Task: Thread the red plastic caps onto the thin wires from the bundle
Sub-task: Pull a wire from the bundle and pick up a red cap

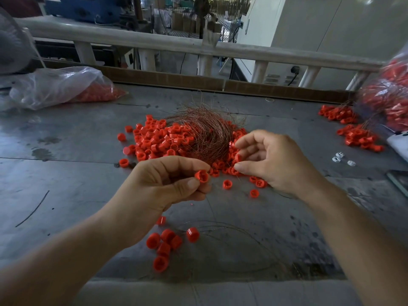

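A tangled bundle of thin copper wires (205, 133) lies on a heap of loose red plastic caps (159, 138) at the middle of the grey table (66, 173). My left hand (163, 186) pinches one red cap (202, 176) between thumb and forefinger, just in front of the heap. My right hand (271, 160) hovers with curled fingers at the bundle's right edge, fingertips among the caps; whether they grip a cap or a wire is unclear. Near the front edge lies a cluster of caps (164, 241) beside loose wire loops (231, 230).
A clear plastic bag of red caps (57, 87) sits at the back left, another bag (390, 100) at the far right. Clusters of caps on wires (357, 138) lie beside that bag. Small white pieces (337, 157) and a dark flat object (399, 180) lie at the right.
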